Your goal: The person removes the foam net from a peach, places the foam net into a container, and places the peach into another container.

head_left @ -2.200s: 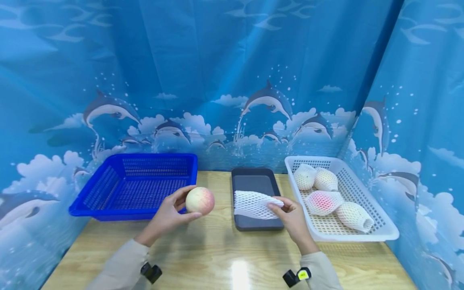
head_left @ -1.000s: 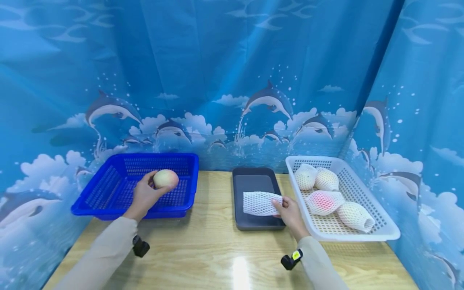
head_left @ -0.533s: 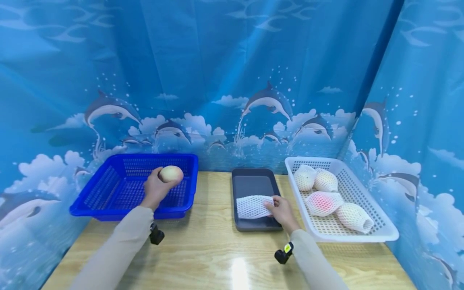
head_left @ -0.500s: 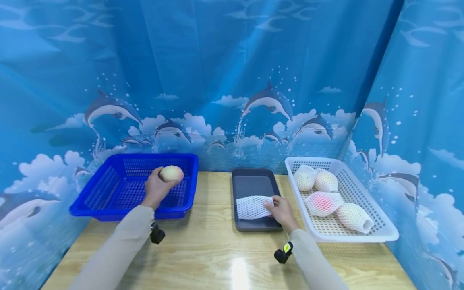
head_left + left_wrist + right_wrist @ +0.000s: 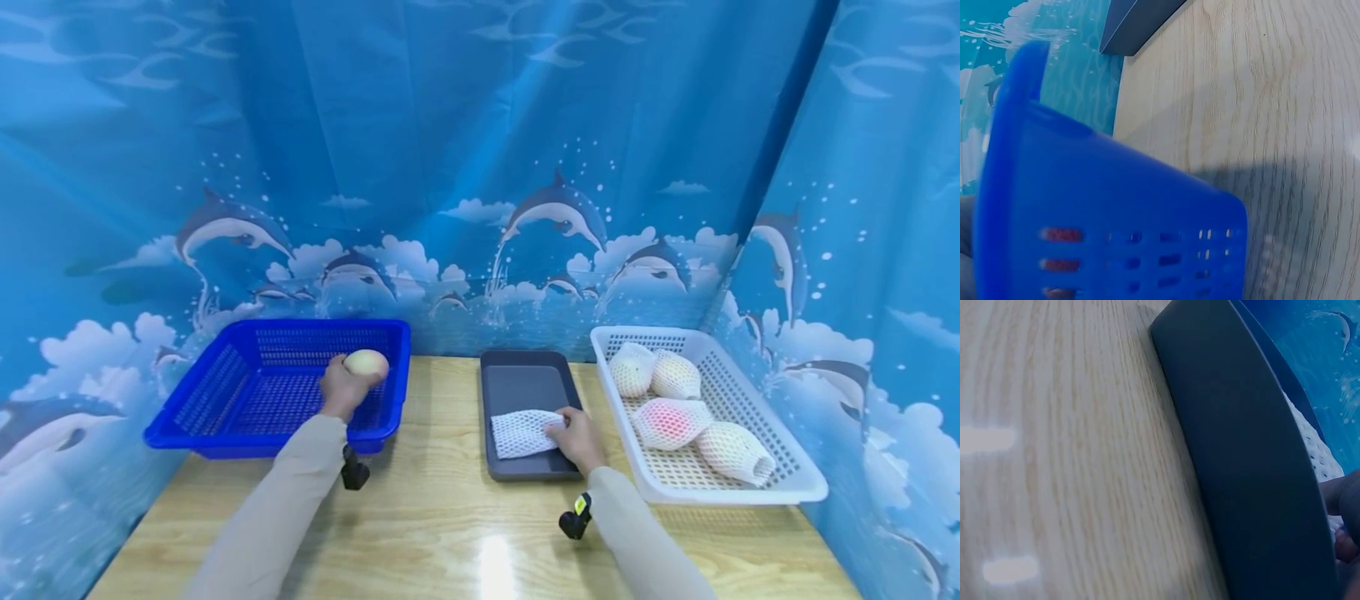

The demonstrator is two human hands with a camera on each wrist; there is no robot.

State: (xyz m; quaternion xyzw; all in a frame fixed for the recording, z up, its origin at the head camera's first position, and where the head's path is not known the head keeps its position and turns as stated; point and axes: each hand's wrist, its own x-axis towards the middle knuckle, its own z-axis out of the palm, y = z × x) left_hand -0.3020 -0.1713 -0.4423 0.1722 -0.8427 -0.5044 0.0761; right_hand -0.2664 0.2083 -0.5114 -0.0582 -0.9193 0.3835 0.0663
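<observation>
Left of centre, the left hand (image 5: pixel 343 390) grips a peach (image 5: pixel 366 363), shifted from over the counter (image 5: pixel 442 525) into the blue basket (image 5: pixel 163 435). Lower centre, the right hand's (image 5: pixel 581 442) fingers pinch a foam net (image 5: pixel 519 435) in the dark tray (image 5: pixel 527 383). Their separation seems nearly complete.

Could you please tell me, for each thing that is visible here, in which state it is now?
Peach: bare, gripped, inside the blue basket's walls
Left hand: holding the peach
Blue basket: upright, uncovered
Foam net: around no fruit, flattened, pinched at one end
Right hand: pinching the foam net
Dark tray: upright, foam net within its rim
White basket: upright, uncovered
Four fruits: net-wrapped, in the white basket
</observation>
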